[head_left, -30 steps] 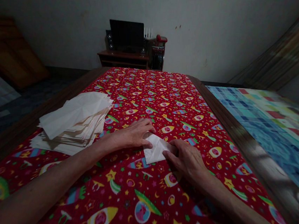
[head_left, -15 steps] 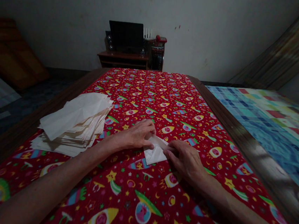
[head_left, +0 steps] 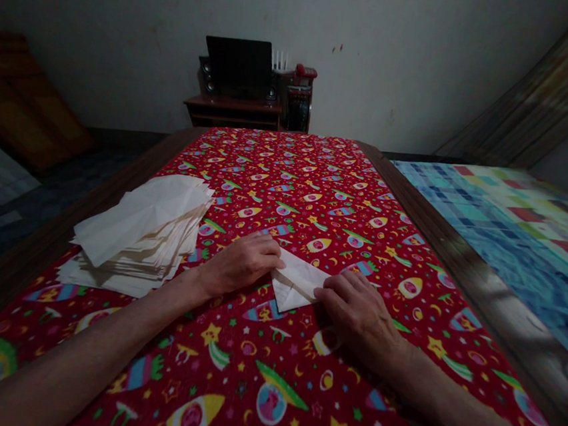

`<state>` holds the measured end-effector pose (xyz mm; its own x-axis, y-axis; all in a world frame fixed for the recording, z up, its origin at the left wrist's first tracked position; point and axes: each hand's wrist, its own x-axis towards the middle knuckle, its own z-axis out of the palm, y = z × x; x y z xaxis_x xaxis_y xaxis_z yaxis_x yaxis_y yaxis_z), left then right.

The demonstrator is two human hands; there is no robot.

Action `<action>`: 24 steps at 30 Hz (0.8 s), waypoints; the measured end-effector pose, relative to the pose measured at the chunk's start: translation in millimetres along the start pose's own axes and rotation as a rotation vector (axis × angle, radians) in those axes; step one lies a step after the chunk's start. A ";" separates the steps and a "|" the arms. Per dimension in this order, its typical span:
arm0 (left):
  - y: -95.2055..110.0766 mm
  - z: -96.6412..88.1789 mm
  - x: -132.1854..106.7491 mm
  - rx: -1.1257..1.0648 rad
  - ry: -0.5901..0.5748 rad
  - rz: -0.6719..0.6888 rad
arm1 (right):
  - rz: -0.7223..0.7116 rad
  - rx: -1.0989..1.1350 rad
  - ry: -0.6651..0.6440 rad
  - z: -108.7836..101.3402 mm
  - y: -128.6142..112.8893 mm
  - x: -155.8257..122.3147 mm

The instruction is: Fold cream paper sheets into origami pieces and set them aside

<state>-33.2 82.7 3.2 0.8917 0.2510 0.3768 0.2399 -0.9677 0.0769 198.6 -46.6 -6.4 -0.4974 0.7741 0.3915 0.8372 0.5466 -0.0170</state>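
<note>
White paper [head_left: 298, 287], folded into a small creased piece, lies on the table in front of you, between your two hands, with one corner pointing toward you and a fold line running across its face. Your left hand [head_left: 245, 264] has its fingers curled close together, thumb and fingertips clamped on the left end of the piece. Your right hand [head_left: 360, 314] grips the opposite end, thumb and bent forefinger pinched at its edge, the other fingers tucked in beside. Under both hands spreads a red cloth [head_left: 276, 346] printed with rockets, stars, moons and planets. To your left, beyond the forearm, sits a loose stack of white sheets [head_left: 147, 220], its edges uneven and the top sheet creased. Dark wood of the table [head_left: 459, 270] shows along the cloth's sides. Past it on the right is a blue, green and red checked bedspread [head_left: 484, 225]. Against the far wall [head_left: 403, 64] you face a black monitor [head_left: 238, 66] on a brown desk [head_left: 234, 104], flanked by speakers [head_left: 209, 80], with a red telephone [head_left: 305, 72] to the right; any lettering on them is too small and dark to read.
</note>
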 end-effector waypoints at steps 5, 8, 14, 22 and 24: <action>3.3 -5.6 -7.7 0.212 -0.069 0.102 | -0.055 -0.024 -0.041 -6.5 -2.8 -0.8; 5.6 -11.4 -9.4 0.258 -0.146 0.124 | -0.068 0.037 -0.084 -7.9 -1.6 -4.0; 24.7 -18.6 -11.1 0.232 -0.229 -0.001 | -0.084 0.085 -0.102 -7.9 0.5 -7.1; 63.4 -11.2 -10.9 0.010 -0.327 -0.040 | -0.046 0.022 -0.118 -11.0 -5.1 -3.6; 67.1 -11.5 -11.0 -0.021 -0.344 -0.052 | -0.032 0.029 -0.125 -12.4 -7.2 -2.1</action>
<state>-31.3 14.8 14.9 0.9563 0.2896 0.0391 0.2841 -0.9527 0.1083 196.4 -56.1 4.2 -0.5500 0.7888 0.2745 0.8143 0.5795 -0.0336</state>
